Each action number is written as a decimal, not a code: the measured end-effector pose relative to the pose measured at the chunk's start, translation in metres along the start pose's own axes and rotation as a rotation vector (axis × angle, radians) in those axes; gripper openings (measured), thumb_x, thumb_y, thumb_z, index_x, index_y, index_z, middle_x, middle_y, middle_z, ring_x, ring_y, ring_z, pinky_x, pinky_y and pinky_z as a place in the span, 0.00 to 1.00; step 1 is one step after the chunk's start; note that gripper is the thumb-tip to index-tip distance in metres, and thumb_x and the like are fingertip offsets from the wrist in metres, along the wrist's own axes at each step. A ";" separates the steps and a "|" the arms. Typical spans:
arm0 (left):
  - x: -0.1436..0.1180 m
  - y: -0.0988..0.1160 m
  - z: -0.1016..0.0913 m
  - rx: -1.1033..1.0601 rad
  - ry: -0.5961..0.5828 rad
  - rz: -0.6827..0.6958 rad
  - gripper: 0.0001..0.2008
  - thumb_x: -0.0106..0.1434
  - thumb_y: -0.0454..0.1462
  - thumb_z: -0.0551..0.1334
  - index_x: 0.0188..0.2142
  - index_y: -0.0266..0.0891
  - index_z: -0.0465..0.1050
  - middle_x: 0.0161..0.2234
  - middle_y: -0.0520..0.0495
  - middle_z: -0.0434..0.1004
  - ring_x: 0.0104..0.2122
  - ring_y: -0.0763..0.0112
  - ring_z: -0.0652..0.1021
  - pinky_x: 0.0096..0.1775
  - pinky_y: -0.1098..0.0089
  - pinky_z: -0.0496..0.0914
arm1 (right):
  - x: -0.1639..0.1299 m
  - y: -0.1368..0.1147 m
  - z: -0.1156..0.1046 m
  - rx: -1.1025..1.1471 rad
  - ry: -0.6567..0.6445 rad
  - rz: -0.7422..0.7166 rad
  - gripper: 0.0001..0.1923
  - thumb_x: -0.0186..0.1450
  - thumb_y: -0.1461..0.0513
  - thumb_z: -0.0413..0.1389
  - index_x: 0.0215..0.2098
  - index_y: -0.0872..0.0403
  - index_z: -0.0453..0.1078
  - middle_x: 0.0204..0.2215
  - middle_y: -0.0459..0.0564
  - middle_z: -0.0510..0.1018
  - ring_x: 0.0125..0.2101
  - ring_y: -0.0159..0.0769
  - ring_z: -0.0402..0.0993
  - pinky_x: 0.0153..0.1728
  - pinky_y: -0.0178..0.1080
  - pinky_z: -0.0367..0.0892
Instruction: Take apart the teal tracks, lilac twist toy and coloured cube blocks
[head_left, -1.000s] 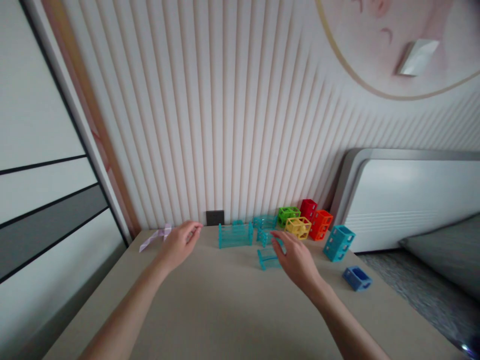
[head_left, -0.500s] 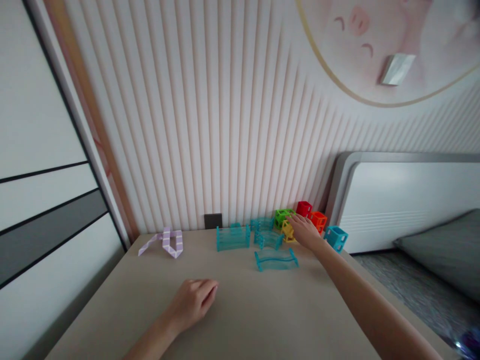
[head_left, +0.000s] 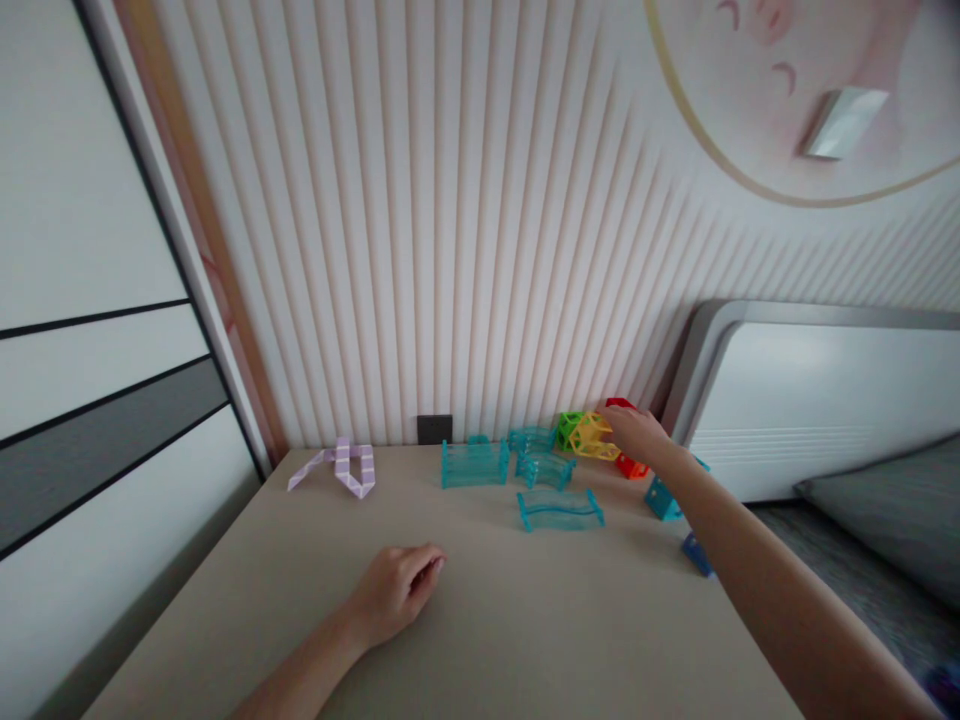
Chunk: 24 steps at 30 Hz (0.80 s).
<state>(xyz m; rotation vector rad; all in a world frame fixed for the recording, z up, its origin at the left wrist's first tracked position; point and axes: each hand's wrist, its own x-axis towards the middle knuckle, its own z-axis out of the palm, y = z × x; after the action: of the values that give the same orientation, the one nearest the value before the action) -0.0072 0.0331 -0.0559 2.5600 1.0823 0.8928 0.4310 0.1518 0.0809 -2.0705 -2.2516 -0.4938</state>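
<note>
My left hand (head_left: 397, 592) rests on the table (head_left: 480, 620) near its front, loosely closed, with nothing visible in it. At the far right my right hand (head_left: 637, 434) reaches over hollow toy blocks. Its fingers are at a red block (head_left: 621, 403) and beside a yellow block (head_left: 592, 437); whether they grip one is hidden. A green block (head_left: 568, 430) stands left of the yellow one. An orange-red block (head_left: 631, 467) shows under the hand. Next to the forearm are a teal block (head_left: 664, 499), partly covered, and a dark blue block (head_left: 696, 553).
Clear teal track-like pieces, one straight (head_left: 475, 465), one curved (head_left: 545, 470) and one wavy (head_left: 561, 511), lie left of the blocks. A purple-and-white folding snake toy (head_left: 354, 470) lies far left. A ribbed wall (head_left: 450, 220) rises behind; a bed headboard (head_left: 825, 390) stands right.
My right hand has shifted right, from over the yellow block towards the red one. More of the yellow block shows, and the dark blue block has come into view. My left hand stays closed.
</note>
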 end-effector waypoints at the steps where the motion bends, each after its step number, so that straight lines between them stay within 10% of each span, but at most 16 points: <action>1: 0.000 0.001 0.001 -0.009 0.000 -0.003 0.10 0.71 0.37 0.53 0.39 0.42 0.73 0.24 0.53 0.77 0.23 0.72 0.78 0.29 0.74 0.69 | -0.002 -0.001 -0.010 -0.006 0.027 0.001 0.19 0.65 0.65 0.60 0.54 0.54 0.72 0.50 0.60 0.79 0.50 0.51 0.76 0.47 0.46 0.67; 8: -0.001 0.008 0.003 -0.145 0.149 -0.013 0.14 0.69 0.35 0.56 0.53 0.44 0.70 0.39 0.46 0.81 0.36 0.68 0.81 0.40 0.70 0.74 | -0.047 -0.094 -0.052 0.637 0.496 0.016 0.21 0.66 0.54 0.57 0.55 0.54 0.69 0.48 0.60 0.78 0.50 0.52 0.72 0.50 0.51 0.67; 12: 0.001 0.011 0.006 -0.254 0.357 -0.113 0.26 0.69 0.39 0.57 0.65 0.45 0.55 0.56 0.38 0.71 0.51 0.59 0.76 0.49 0.60 0.73 | -0.083 -0.192 -0.033 1.417 0.207 -0.079 0.24 0.67 0.48 0.56 0.54 0.54 0.68 0.45 0.55 0.80 0.42 0.44 0.78 0.42 0.43 0.73; 16: 0.003 0.010 0.008 -0.432 0.527 -0.244 0.29 0.70 0.45 0.54 0.67 0.43 0.50 0.62 0.36 0.63 0.59 0.53 0.70 0.56 0.53 0.68 | -0.100 -0.264 -0.003 1.691 0.046 -0.062 0.23 0.68 0.46 0.55 0.51 0.54 0.68 0.42 0.55 0.80 0.38 0.42 0.79 0.37 0.41 0.74; 24: 0.003 0.006 0.005 -0.732 0.463 -0.433 0.26 0.70 0.48 0.55 0.63 0.42 0.58 0.61 0.40 0.68 0.61 0.55 0.69 0.60 0.58 0.64 | -0.115 -0.304 0.039 1.796 0.065 0.015 0.22 0.71 0.45 0.49 0.51 0.52 0.63 0.44 0.53 0.77 0.41 0.39 0.76 0.41 0.39 0.72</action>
<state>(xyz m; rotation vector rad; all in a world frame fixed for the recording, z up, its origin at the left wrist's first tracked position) 0.0011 0.0312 -0.0557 1.4970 1.0821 1.4503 0.1530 0.0336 -0.0456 -0.9426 -1.3494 1.0622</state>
